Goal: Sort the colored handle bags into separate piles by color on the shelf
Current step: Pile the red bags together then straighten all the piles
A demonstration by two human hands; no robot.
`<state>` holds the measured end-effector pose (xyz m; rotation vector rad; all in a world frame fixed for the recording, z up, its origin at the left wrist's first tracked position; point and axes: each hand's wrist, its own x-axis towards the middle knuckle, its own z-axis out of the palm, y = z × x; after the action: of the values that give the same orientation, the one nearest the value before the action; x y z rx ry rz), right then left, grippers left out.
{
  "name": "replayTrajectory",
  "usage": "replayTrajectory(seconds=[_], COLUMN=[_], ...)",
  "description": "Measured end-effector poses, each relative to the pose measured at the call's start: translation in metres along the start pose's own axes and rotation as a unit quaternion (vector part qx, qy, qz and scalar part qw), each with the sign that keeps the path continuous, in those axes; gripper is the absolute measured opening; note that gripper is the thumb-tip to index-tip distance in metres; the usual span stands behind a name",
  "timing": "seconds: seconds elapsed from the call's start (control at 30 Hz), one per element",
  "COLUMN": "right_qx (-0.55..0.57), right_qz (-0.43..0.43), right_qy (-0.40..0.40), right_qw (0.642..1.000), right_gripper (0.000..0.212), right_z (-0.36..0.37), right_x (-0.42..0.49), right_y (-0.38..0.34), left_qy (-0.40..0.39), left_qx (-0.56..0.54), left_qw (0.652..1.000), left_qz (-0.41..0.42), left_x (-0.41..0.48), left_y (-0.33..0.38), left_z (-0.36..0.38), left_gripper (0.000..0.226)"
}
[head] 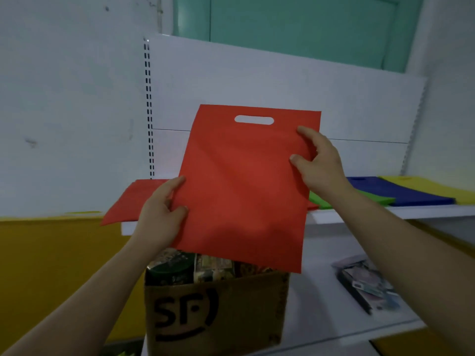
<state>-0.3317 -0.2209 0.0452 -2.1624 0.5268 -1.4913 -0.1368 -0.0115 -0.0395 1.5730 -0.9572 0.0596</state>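
I hold a red handle bag point(239, 181) upright in front of the shelf, its cut-out handle at the top. My left hand point(162, 214) pinches its lower left edge. My right hand point(318, 163) grips its right edge, thumb on the front. Behind it, on the white shelf point(385, 214), lies another red bag point(131, 201) at the left end, overhanging the edge. To the right lie a green bag point(341, 200), a blue bag point(401, 192) and a yellow bag point(437, 186), overlapping in a row.
A cardboard box point(218, 309) marked SF, filled with packets, stands on the lower shelf below the held bag. A clear packet of small items point(365, 286) lies to its right. A yellow wall panel point(51, 265) is at the left.
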Motion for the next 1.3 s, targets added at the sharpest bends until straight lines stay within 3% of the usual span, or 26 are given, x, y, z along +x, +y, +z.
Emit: replayTrajectory(seconds=[0.23, 0.5, 0.67, 0.93, 1.17, 1.3], right_qx=[-0.021, -0.023, -0.045, -0.051, -0.043, -0.096], right_qz=[0.04, 0.079, 0.093, 0.069, 0.081, 0.069], right_qy=[-0.024, -0.043, -0.081, -0.07, -0.066, -0.094], right_qw=[0.999, 0.996, 0.991, 0.994, 0.994, 0.989], right_gripper=[0.058, 0.064, 0.07, 0.068, 0.068, 0.064], right_z=[-0.097, -0.134, -0.121, -0.06, -0.007, 0.017], right_x=[-0.014, -0.012, 0.002, 0.048, 0.092, 0.109], right_y=[0.049, 0.087, 0.105, 0.13, 0.157, 0.171], left_qy=[-0.032, -0.035, -0.028, -0.032, -0.083, -0.116], left_qx=[0.002, 0.013, 0.038, 0.121, 0.205, 0.226], left_qw=[0.999, 0.999, 0.999, 0.992, 0.975, 0.965], left_qz=[-0.008, -0.015, -0.024, -0.022, -0.028, -0.065], left_x=[-0.043, -0.053, -0.041, 0.012, 0.058, 0.074], left_y=[0.041, 0.067, 0.065, 0.049, 0.036, 0.027], left_z=[0.086, 0.133, 0.14, 0.129, 0.125, 0.127], left_gripper=[0.064, 0.061, 0.06, 0.065, 0.071, 0.074])
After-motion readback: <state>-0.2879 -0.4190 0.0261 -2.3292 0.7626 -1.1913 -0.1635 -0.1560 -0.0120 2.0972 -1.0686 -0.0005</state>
